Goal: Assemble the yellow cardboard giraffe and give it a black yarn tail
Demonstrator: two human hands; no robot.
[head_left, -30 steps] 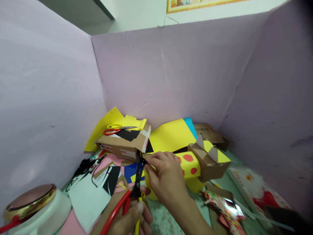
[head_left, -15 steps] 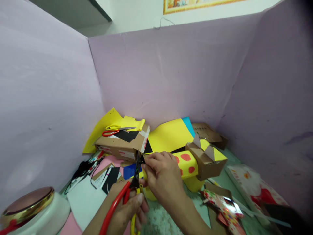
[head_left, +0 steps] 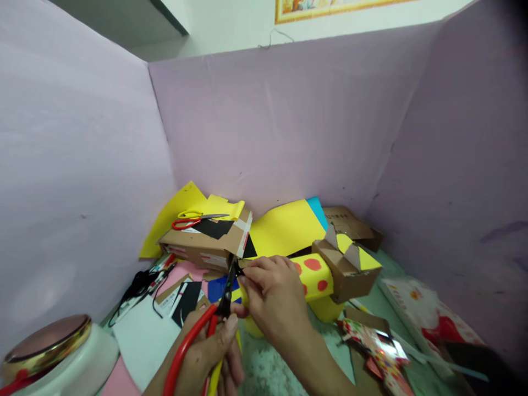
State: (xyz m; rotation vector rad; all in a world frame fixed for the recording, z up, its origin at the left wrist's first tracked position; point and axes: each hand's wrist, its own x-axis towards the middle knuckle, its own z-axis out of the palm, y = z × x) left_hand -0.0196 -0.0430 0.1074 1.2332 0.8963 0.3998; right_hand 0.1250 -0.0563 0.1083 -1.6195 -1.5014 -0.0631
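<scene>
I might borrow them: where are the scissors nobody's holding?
Left of centre in the head view, the loose scissors lie atop the cardboard box, near black paper.

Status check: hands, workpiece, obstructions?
Left hand gripping scissors. Right hand pinching small dark piece beside the blades. Cardboard box close beyond blade tips; contact unclear.

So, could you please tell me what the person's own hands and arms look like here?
Both the left hand and the right hand are bare, with no gloves. The visible parts of the left forearm and right forearm show no sleeve, watch or bracelet. I see no rings, though parts of both hands are hidden.
</scene>
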